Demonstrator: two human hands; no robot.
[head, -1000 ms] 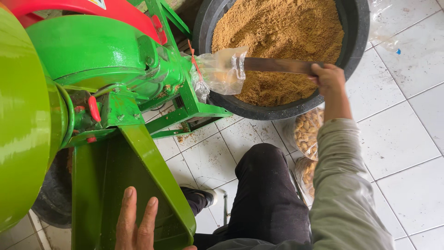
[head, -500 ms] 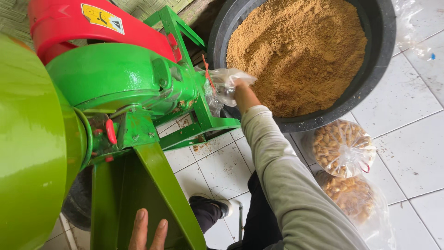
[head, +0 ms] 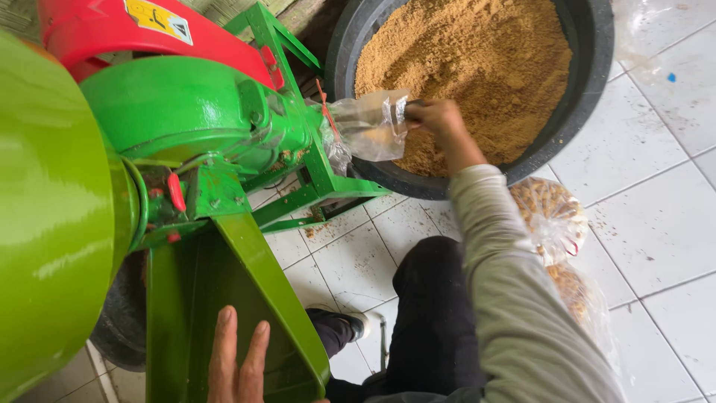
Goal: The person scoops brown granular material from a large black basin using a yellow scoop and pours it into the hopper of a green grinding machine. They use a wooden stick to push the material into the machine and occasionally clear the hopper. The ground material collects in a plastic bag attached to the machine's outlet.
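The clear plastic bag (head: 369, 125) hangs off the outlet of the green grinding machine (head: 186, 119), its mouth over the rim of the black tub (head: 589, 67) heaped with brown meal (head: 462, 67). The right hand (head: 436, 119) is clenched around the bag's open end beside the meal. The left hand (head: 237, 366) lies flat, fingers loose, in the machine's green chute (head: 224, 298). Tied bags of feed (head: 552, 213) sit on the white tiled floor (head: 656, 224).

Hidden and cropped parts around the green grinder

The left hand (head: 237, 360) is cut off at the bottom edge; the clear plastic bag (head: 367, 125) hides the right hand (head: 434, 119)'s fingertips; the black tub (head: 580, 89) runs past the top edge.
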